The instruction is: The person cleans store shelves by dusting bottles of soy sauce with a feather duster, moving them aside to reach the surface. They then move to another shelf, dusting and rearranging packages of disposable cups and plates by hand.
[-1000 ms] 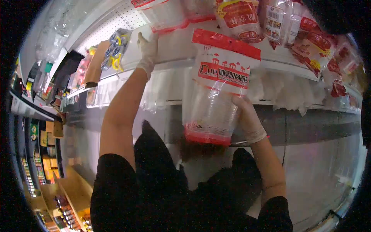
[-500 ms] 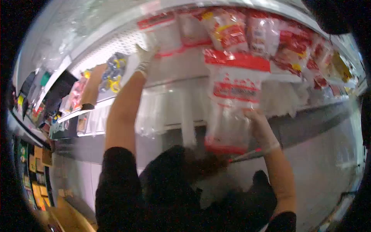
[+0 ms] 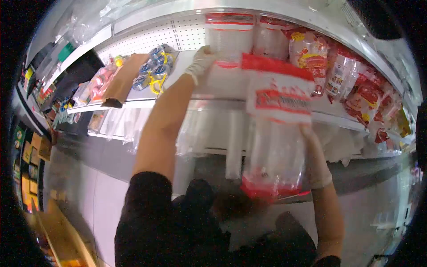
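Note:
My right hand point(image 3: 312, 149), gloved, is closed on the right edge of a clear plastic package point(image 3: 278, 147) with red and white bands, held upright in front of the shelf. My left hand point(image 3: 202, 62), also gloved, reaches onto the upper shelf point(image 3: 182, 69). It touches the lower left edge of a standing clear package point(image 3: 230, 38) with a red top band. Its fingers are partly hidden and blurred, so their grip cannot be made out.
More red-and-clear bags point(image 3: 311, 55) line the shelf's right part. Blue-lidded items with yellow parts point(image 3: 155, 71) and a brown cardboard piece point(image 3: 126, 80) lie to the left. Clear bags point(image 3: 340, 140) sit on the lower shelf. An open cardboard box point(image 3: 64, 231) stands at lower left.
The view has shifted, so the shelf goods sit elsewhere in it. My left hand has gone from bare shelf space to the standing package's edge. My right hand still holds its package, now slightly lower.

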Tool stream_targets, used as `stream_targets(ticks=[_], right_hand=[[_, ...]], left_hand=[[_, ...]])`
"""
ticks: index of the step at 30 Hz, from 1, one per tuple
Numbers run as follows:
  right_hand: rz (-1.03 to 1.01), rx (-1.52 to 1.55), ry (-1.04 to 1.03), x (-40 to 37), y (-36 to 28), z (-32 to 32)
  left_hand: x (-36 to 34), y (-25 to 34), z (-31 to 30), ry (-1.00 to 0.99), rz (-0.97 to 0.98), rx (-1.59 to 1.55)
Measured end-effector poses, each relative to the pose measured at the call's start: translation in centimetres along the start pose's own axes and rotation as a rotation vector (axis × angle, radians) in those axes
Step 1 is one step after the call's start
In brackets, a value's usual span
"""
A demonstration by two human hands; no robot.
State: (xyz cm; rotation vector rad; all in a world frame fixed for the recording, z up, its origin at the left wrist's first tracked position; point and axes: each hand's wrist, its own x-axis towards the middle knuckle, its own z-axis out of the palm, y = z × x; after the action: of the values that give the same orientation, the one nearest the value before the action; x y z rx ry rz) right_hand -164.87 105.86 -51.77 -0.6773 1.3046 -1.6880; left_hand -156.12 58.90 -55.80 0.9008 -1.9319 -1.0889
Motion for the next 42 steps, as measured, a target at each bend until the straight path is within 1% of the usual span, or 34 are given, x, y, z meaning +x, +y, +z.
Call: stream_targets(ticks=[1, 3, 5, 6, 8, 9, 11, 12, 13, 14, 15, 16, 18, 19, 20, 21, 22, 23, 25, 26, 27, 28, 29, 31, 33, 35, 36, 38, 39, 40, 41, 42], right_hand=[[0.110, 0.054, -0.054, 1.0, -2.1, 2.3], [-0.075, -0.048, -0.092, 5.1, -3.3, 4.9], [-0.144, 0.062, -0.223, 10.7, -2.8, 6.2], [-0.201, -0.011, -0.263, 12.5, -2.9, 7.1], [-0.300, -0.170, -0.360, 15.6, -3.1, 9.2], [-0.346, -0.253, -0.412, 17.0, -3.3, 10.4], [-0.390, -0.283, -0.445, 19.1, -3.7, 12.5], [-0.387, -0.227, -0.426, 19.9, -3.8, 13.5], [-0.382, -0.168, -0.404, 20.6, -3.7, 14.5], [-0.379, -0.106, -0.386, 21.4, -3.7, 15.5], [-0.380, -0.046, -0.367, 22.2, -3.8, 16.3], [-0.380, 0.012, -0.345, 23.2, -3.8, 16.6], [-0.490, 0.046, -0.336, 26.3, -1.7, 16.1], [-0.453, 0.052, -0.326, 26.5, -1.2, 16.1], [-0.417, 0.057, -0.315, 26.7, -0.8, 16.2], [-0.290, 0.046, -0.293, 25.1, -1.3, 16.7], [-0.166, 0.034, -0.270, 24.4, -1.6, 16.9], [-0.235, 0.003, -0.284, 25.2, -1.1, 17.0], [-0.360, -0.062, -0.302, 26.1, 0.2, 17.2], [-0.453, -0.145, -0.293, 26.2, 0.6, 16.6], [-0.545, -0.227, -0.288, 24.6, 0.0, 16.7], [-0.565, -0.259, -0.195, 24.2, -0.3, 16.4], [-0.578, -0.290, -0.101, 23.8, -0.7, 16.1], [-0.445, -0.254, 0.249, 24.8, -1.9, 14.4], [-0.491, -0.310, 0.430, 27.6, -1.8, 10.1], [-0.547, -0.386, 0.565, 31.6, -1.5, 4.8], [-0.567, -0.423, 0.611, 33.7, -1.3, 2.2], [-0.575, -0.496, 0.641, 37.4, -0.9, -1.4], [-0.567, -0.560, 0.648, 34.5, -1.9, 1.4], [-0.508, -0.621, 0.625, 34.7, -2.2, 1.7], [-0.451, -0.683, 0.598, 34.8, -2.4, 1.9], [-0.342, -0.741, 0.539, 37.4, -2.8, -0.6]], left_hand=[[-1.1, 0.8, -1.5, -0.069, -0.019, -0.020], [-1.8, 0.4, -4.1, -0.054, 0.049, 0.020], [-4.2, 2.2, -6.0, -0.031, 0.071, 0.196], [-3.0, 0.5, -6.6, -0.002, 0.101, 0.136], [0.2, -6.6, -6.8, 0.073, 0.147, 0.010], [1.9, -9.3, -6.6, 0.138, 0.270, 0.034], [4.3, -12.8, -5.7, 0.267, 0.507, 0.082], [2.6, -10.7, -5.6, 0.206, 0.425, -0.027], [-1.3, -6.3, -5.5, 0.084, 0.245, -0.199], [-4.9, -2.7, -5.6, 0.005, 0.092, -0.336], [-6.4, -0.6, -5.8, -0.034, 0.023, -0.445], [-5.9, -0.9, -5.8, -0.059, 0.047, -0.596], [-4.8, -1.5, -6.0, -0.101, 0.091, -0.898], [-7.3, 0.9, -7.0, -0.024, -0.010, -0.978], [-7.3, 0.6, -7.3, 0.032, 0.054, -0.911], [-7.3, 0.3, -7.6, 0.087, 0.115, -0.843], [-8.1, 1.8, -7.8, 0.140, 0.179, -0.775], [-9.6, 3.1, -7.1, 0.083, 0.289, -0.623], [-9.5, 2.6, -6.9, 0.129, 0.353, -0.230], [-9.5, 2.5, -6.8, 0.151, 0.383, -0.036], [-9.5, 2.8, -6.6, 0.125, 0.369, -0.145], [-9.4, 3.1, -6.4, 0.101, 0.354, -0.254], [-8.7, 2.6, -6.2, 0.117, 0.364, -0.220], [-7.8, 1.9, -6.3, 0.153, 0.379, -0.179], [-7.8, 1.4, -6.0, 0.184, 0.378, -0.159], [-7.8, 1.3, -5.8, 0.157, 0.357, -0.316], [-7.7, 1.3, -5.7, 0.144, 0.350, -0.395], [-7.3, 0.8, -5.7, 0.188, 0.378, -0.298], [-7.1, 0.5, -5.7, 0.211, 0.398, -0.250], [-7.0, 0.4, -5.7, 0.232, 0.420, -0.203], [-7.0, 0.5, -5.6, 0.222, 0.417, -0.256], [-7.1, 0.6, -5.5, 0.210, 0.415, -0.310]])
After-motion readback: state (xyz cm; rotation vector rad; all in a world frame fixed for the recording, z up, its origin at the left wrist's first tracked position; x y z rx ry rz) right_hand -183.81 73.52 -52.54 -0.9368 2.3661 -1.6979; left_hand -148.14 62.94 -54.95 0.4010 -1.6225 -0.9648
